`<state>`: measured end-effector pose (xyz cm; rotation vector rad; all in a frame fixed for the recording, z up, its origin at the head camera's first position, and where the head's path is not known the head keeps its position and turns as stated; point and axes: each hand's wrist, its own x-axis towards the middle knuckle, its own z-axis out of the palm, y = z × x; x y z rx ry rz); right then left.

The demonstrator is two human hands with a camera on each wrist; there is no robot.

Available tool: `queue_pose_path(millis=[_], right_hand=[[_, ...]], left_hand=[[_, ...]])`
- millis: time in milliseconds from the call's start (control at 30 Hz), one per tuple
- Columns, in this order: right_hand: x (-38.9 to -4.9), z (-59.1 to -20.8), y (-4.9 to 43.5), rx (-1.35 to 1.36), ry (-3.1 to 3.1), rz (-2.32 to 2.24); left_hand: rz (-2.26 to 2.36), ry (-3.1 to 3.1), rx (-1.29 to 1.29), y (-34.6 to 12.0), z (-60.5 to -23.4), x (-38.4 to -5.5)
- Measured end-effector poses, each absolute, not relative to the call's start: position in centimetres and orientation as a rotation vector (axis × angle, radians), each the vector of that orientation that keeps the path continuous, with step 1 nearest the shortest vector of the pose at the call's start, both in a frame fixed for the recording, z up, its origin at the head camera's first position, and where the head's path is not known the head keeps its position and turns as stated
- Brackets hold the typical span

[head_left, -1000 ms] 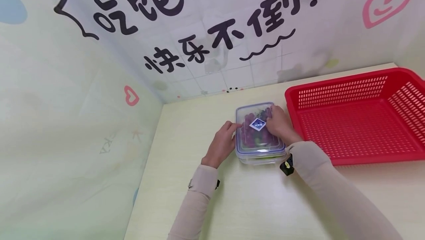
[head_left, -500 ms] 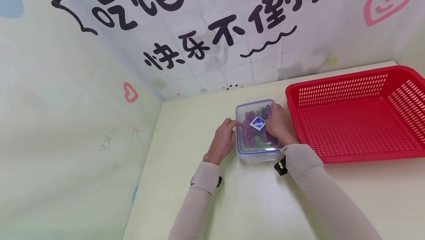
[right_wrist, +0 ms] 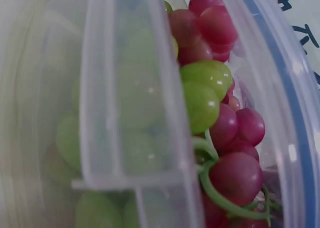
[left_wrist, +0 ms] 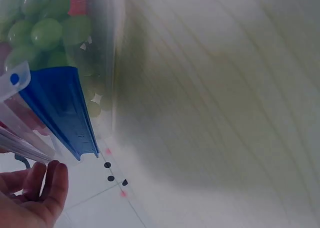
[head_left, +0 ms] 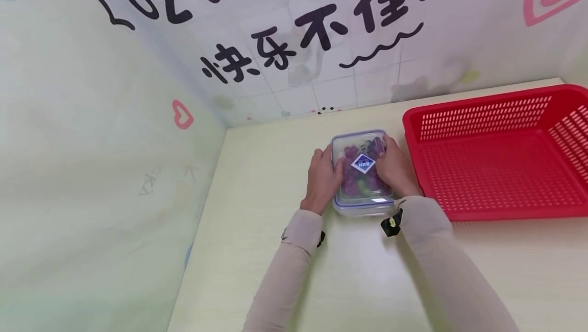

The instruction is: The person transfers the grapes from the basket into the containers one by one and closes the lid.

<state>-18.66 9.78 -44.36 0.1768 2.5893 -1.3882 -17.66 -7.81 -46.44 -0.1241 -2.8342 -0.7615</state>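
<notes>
A clear rectangular food container [head_left: 365, 211] stands on the table, holding red and green grapes [right_wrist: 235, 173]. Its clear lid [head_left: 351, 140], with a blue seal and a diamond label, lies over the top. My left hand [head_left: 323, 179] grips the lid's left edge, thumb on top. The right hand [head_left: 397, 168] grips the opposite edge, its thumb near the label. In the left wrist view, a blue clip [left_wrist: 60, 107] sticks out at a slant from the lid, and curled fingers [left_wrist: 57, 188] are at the lid's edge. The right wrist view shows grapes but no fingers clearly.
A red perforated basket [head_left: 487, 214] stands on the table close to the right hand. Behind the container rises a wall [head_left: 298, 102] with black lettering, and another wall [head_left: 92, 168] borders the table's left side.
My left hand has moved forward along the lid's left side, its thumb now further over the top. The lid's front sits lower on the container. The head view has shifted slightly.
</notes>
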Motion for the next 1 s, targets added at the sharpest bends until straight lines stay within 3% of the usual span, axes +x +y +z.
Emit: queue_pose_path(millis=[400, 1000], right_hand=[[-18.4, -45.6, 10.4, -0.02, 2.677, -1.259], [-18.3, -47.0, 10.4, -0.049, 2.725, -1.316]], left_hand=[[-1.313, -2.966, 0.049, -8.3, -47.9, -18.3], [-1.331, -2.965, 0.051, -8.1, -48.6, -18.6]])
